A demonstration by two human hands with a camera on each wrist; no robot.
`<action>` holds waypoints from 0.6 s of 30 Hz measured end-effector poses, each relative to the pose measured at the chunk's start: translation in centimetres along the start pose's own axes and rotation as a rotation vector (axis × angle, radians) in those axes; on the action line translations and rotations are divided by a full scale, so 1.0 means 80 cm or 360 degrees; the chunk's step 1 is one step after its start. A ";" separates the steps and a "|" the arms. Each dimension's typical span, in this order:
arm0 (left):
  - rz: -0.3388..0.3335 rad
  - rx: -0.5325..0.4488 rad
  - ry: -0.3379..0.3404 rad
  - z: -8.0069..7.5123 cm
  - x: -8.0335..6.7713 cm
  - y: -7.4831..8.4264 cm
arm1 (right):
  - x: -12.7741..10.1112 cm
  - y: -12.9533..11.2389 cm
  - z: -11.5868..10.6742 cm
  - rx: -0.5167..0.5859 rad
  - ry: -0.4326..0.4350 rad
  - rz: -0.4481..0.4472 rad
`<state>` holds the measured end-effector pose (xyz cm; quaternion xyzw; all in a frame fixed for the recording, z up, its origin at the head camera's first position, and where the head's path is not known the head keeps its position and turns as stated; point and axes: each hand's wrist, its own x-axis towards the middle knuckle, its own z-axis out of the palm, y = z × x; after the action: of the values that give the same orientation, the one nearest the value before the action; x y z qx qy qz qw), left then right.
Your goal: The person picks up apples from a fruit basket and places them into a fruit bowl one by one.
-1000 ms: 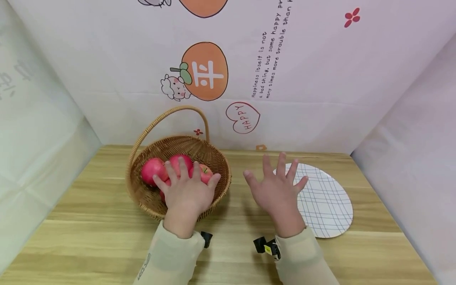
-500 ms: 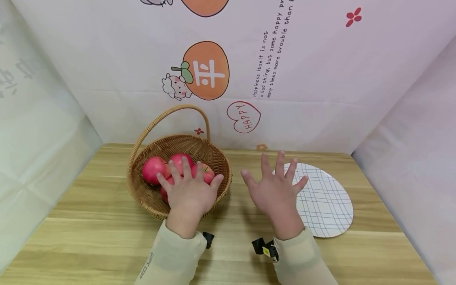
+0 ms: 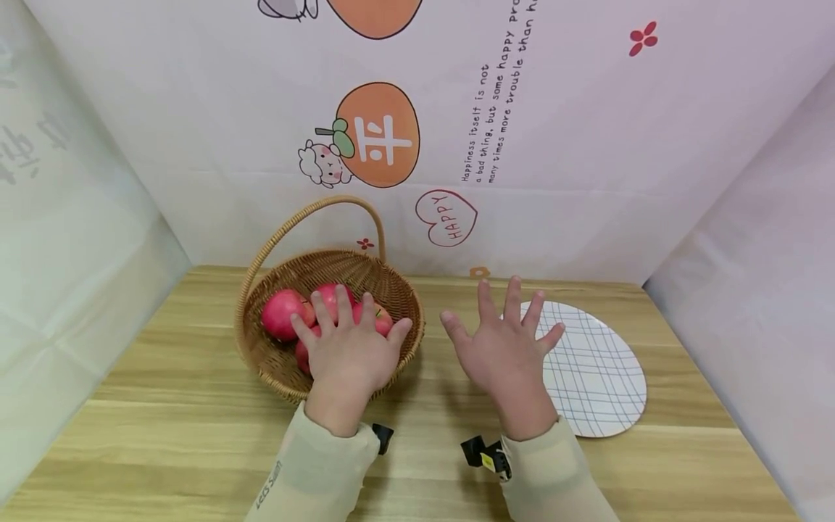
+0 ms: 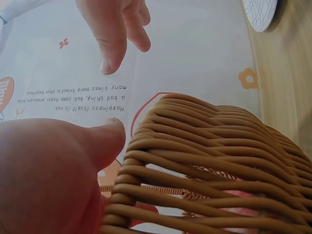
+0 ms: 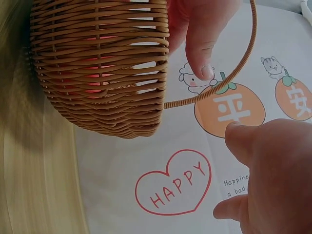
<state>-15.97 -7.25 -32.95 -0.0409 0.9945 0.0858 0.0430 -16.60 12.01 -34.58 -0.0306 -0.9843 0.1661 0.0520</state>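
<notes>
little has shifted: the left hand (image 3: pixel 349 355) still lies spread over the apples (image 3: pixel 285 315) in the basket (image 3: pixel 274 362), fingers straight, gripping none. the right hand (image 3: pixel 505 351), also splayed, hovers well apart between basket and plate (image 3: pixel 600 377), so the left is nearer.

My left hand (image 3: pixel 349 355) covers part of the apples (image 3: pixel 284 315) in the basket (image 3: pixel 274 362), so I cannot tell whether my fingers (image 3: pixel 324 313) touch them. My right hand (image 3: pixel 502 355) hides the plate's (image 3: pixel 600 377) near-left rim.

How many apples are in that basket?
4 show in the basket: one apple at left, one at the back, one at right, one under the left hand. More may be hidden.
</notes>
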 end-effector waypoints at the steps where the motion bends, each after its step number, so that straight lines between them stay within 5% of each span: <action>1: 0.0002 0.0001 0.0000 0.000 0.000 0.000 | 0.000 0.000 0.000 0.0000 -0.0001 0.0000; 18: 0.0004 0.0000 0.0000 0.003 -0.001 0.003 | 0.000 0.000 0.003 0.0008 0.0003 -0.0007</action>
<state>-15.88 -6.96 -33.17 -0.0397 0.9946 0.0860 0.0428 -16.64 11.92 -34.76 -0.0285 -0.9839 0.1684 0.0535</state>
